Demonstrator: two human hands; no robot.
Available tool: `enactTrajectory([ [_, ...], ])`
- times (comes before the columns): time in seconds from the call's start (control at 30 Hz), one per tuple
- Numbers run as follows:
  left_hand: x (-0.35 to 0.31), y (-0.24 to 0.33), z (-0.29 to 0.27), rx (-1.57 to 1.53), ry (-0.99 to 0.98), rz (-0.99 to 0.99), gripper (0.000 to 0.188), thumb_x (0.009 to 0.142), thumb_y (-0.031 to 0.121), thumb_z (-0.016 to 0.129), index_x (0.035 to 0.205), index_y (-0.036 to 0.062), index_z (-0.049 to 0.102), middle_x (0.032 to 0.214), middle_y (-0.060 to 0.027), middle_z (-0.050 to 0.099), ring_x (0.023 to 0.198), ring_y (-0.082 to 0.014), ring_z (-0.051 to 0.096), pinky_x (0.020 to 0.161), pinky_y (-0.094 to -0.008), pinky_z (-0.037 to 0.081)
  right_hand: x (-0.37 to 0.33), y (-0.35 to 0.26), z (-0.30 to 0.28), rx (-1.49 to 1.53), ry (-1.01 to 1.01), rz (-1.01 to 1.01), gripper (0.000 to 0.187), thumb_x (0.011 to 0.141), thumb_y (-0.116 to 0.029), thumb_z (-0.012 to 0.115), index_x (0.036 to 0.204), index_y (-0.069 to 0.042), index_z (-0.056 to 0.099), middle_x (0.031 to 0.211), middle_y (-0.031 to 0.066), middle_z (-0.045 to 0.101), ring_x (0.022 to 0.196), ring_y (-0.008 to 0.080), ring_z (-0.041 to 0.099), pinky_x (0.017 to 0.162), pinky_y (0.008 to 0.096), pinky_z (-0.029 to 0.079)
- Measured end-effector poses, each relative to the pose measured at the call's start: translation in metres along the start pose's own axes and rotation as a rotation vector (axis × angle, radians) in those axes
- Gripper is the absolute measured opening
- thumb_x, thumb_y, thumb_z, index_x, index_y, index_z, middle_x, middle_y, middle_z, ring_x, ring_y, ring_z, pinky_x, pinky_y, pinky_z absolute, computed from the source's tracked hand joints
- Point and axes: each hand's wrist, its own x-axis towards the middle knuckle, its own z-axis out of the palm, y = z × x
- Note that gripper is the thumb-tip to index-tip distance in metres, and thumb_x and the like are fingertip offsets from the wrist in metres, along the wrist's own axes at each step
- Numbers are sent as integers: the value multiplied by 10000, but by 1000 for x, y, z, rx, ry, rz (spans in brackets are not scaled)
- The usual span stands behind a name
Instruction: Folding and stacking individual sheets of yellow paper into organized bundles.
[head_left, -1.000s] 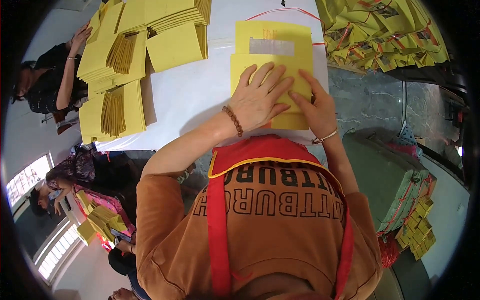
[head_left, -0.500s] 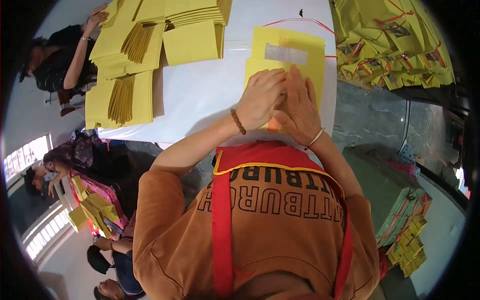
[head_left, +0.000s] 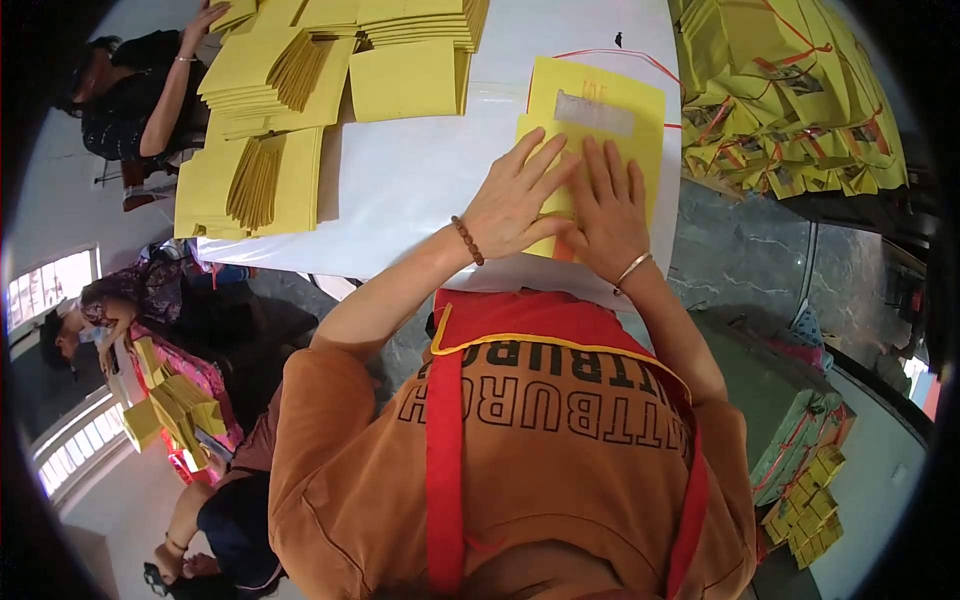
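Note:
On the white tabletop lies a yellow paper sheet or packet (head_left: 640,110) with a silvery grey rectangle near its top and reddish print. My left hand (head_left: 512,200) rests at its left edge, palm down and fingers spread. Flat on its lower middle is my right hand (head_left: 608,215), its fingers stretched away from me. Neither hand grips anything, and the two thumbs come close together over the paper. A bit of orange-red shows between the hands near the table's front edge. A thin red string (head_left: 630,55) runs beyond and beside the paper.
Several stacks of folded yellow paper (head_left: 250,180) fill the left of the white table (head_left: 400,190). Bundles of yellow paper tied with red string (head_left: 790,110) are piled at the right. A green wrapped bale (head_left: 750,400) stands to my right. Other people work at the left.
My left hand has opened out from bunched fingers and slid left, away from the right hand. My right hand's fingers have spread a little. The view has shifted slightly.

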Motion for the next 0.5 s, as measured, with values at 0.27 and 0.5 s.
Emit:
enactTrajectory([
  [0.27, 6, 11, -12, 315, -60, 129, 711, 812, 552, 527, 1301, 48, 422, 1384, -195, 332, 1312, -384, 238, 1038, -475, 259, -10, 26, 8, 1365, 388, 121, 821, 796, -207, 608, 1439, -48, 122, 1471, 152, 206, 1372, 283, 192, 1088, 439, 207],
  [0.5, 18, 18, -4, 463, -77, 443, 557, 708, 313, 642, 1190, 57, 526, 1087, -90, 547, 949, -218, 536, 752, -327, 449, -7, 45, -16, 1896, 544, 143, 622, 894, -138, 513, 1418, -67, 185, 1397, 143, 331, 1224, 271, 429, 971, 371, 378],
])
